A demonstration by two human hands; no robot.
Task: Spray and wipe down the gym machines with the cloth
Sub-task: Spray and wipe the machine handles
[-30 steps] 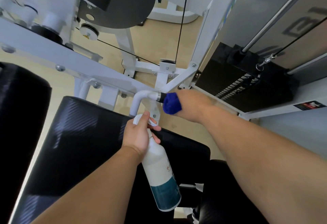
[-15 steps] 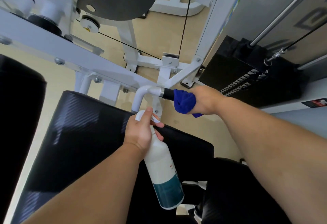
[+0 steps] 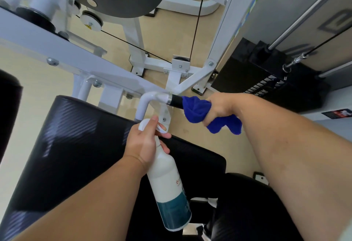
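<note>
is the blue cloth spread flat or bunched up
Bunched: the blue cloth is wadded over the black handle grip in the right hand, one end hanging.

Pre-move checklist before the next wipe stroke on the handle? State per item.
1. Cloth held: ok. The right hand has its fingers curled round it.
2. Cloth on grip: ok. It wraps the black grip, and only the inner end is bare.
3. Bottle secure: ok. The left hand grips its neck.
4. Spray head aimed at grip: cannot tell. The left hand partly covers it.
5. Grip wetted: cannot tell. No mist or sheen shows.
6. Cloth tail apart from cable: ok. The tail hangs below the right hand.
</note>
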